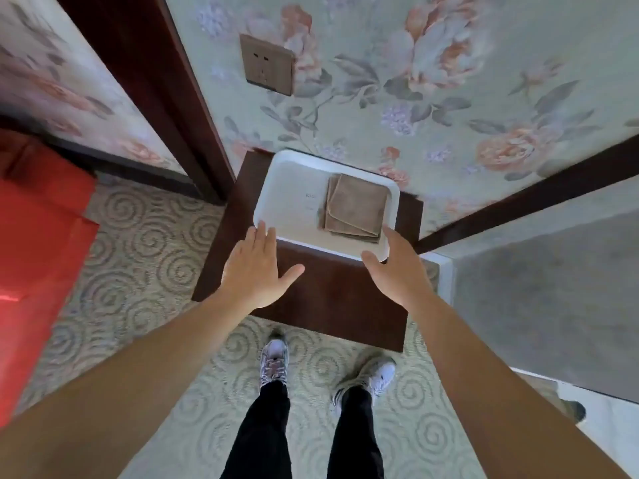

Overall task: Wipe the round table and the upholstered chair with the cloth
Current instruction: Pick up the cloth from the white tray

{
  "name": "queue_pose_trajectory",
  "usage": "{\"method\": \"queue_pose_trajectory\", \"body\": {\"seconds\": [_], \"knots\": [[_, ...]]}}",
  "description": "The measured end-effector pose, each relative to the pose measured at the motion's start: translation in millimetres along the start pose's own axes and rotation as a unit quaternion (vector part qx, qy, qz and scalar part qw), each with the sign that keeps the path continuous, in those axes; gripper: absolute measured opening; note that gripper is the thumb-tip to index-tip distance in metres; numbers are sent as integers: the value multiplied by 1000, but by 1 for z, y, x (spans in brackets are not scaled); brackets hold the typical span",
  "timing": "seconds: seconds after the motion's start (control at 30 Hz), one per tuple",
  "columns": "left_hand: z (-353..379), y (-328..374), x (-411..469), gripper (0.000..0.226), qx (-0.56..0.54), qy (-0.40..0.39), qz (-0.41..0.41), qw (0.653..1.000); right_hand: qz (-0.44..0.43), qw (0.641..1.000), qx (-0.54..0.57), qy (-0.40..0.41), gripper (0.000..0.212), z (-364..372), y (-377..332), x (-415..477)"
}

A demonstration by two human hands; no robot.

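Note:
A folded brown cloth [356, 205] lies in the right half of a white tray [290, 202]. The tray rests on a small dark wooden stand [325, 295] against the floral wall. My left hand [257, 267] is open, fingers spread, with its fingertips at the tray's near left corner. My right hand [394, 264] is open too, its thumb and fingers at the tray's near right corner, just below the cloth. Neither hand holds anything. No round table or upholstered chair is in view.
A red object [38, 243] stands on the left over the swirl-patterned carpet [145, 271]. A dark wooden door frame [155, 98] rises left of the stand. A grey surface with a white edge [546, 305] sits close on the right. A wall socket [266, 63] is above the tray.

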State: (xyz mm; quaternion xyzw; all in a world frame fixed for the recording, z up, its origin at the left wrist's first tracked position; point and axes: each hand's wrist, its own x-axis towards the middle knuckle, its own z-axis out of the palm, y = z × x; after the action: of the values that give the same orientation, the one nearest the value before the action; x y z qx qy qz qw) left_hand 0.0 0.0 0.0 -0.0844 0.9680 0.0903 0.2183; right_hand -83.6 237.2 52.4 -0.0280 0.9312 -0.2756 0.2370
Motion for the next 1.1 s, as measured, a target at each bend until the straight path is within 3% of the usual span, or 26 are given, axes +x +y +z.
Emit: {"method": "queue_pose_trajectory", "body": {"seconds": [0.1,0.2,0.53,0.87,1.1], "knots": [[44,-1,18,117,-32,-20,-92,995,9,999,36,19,70,22,18,33],[89,6,32,124,-68,-6,-132,989,11,999,46,20,67,50,37,62],[155,58,84,135,-175,50,-297,937,-95,991,-95,24,73,111,57,149],[169,69,92,127,-100,85,-324,937,-81,986,-136,43,120,127,61,207],[172,68,91,125,-83,92,-314,941,-110,970,-197,92,81,139,67,210]]}}
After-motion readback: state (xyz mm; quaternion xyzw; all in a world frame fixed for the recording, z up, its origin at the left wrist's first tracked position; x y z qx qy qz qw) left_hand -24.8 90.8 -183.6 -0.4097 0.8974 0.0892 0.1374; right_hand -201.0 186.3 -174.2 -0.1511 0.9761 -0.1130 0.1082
